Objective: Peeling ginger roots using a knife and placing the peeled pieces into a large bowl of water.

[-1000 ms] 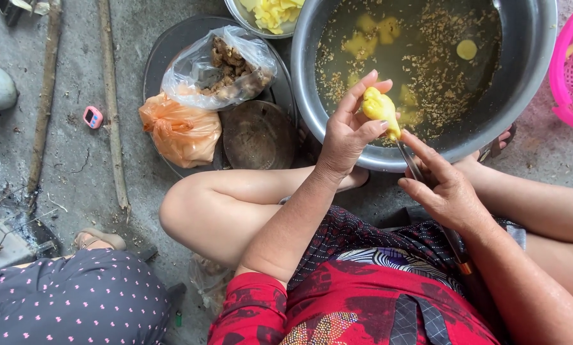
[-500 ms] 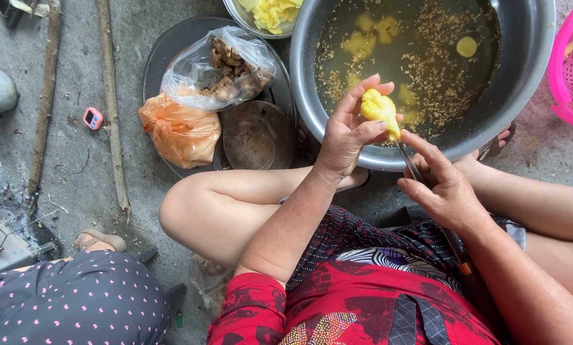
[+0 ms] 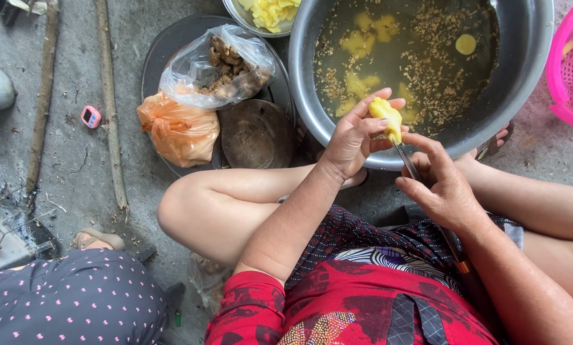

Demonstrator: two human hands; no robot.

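Two hands meet over the near rim of a large steel basin (image 3: 529, 57) of murky water. Left hand (image 3: 357, 137) is closed around a yellow peeled piece (image 3: 387, 117); right hand (image 3: 443, 185), at its 4 o'clock, grips a thin knife (image 3: 404, 160) whose blade touches that piece. Clear bag (image 3: 219, 64) and orange bag (image 3: 178, 128) lie at 9 o'clock.
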